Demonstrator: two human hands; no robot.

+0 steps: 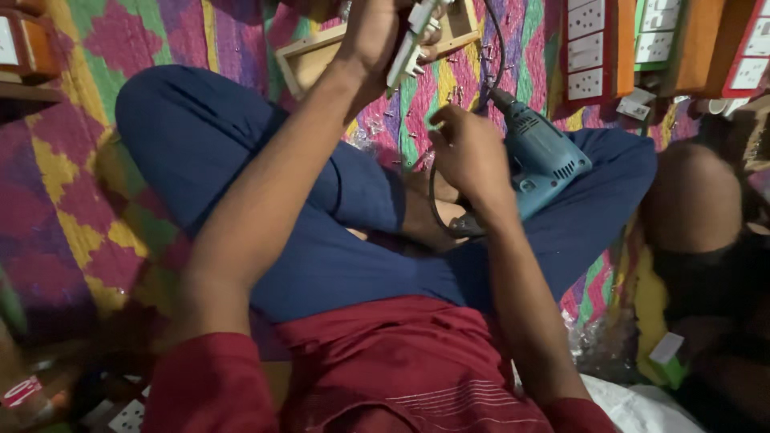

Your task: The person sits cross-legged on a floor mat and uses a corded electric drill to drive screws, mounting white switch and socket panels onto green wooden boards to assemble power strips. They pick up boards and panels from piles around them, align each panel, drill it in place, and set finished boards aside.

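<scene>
Sitting cross-legged on a patterned mat point(88, 160), the person works with both hands apart. The left hand point(373, 32) is raised and closed around a white switch plate point(409, 48), held above a shallow wooden frame point(317, 52). The right hand point(469, 152) rests lower, just beside a blue electric drill point(541, 156) that lies on the right leg; whether its fingers grip the drill or its black cord point(437, 204) cannot be told. Small screws point(461, 92) lie scattered on the mat between the two hands. Finished switchboards point(589, 48) stand beyond the right hand.
</scene>
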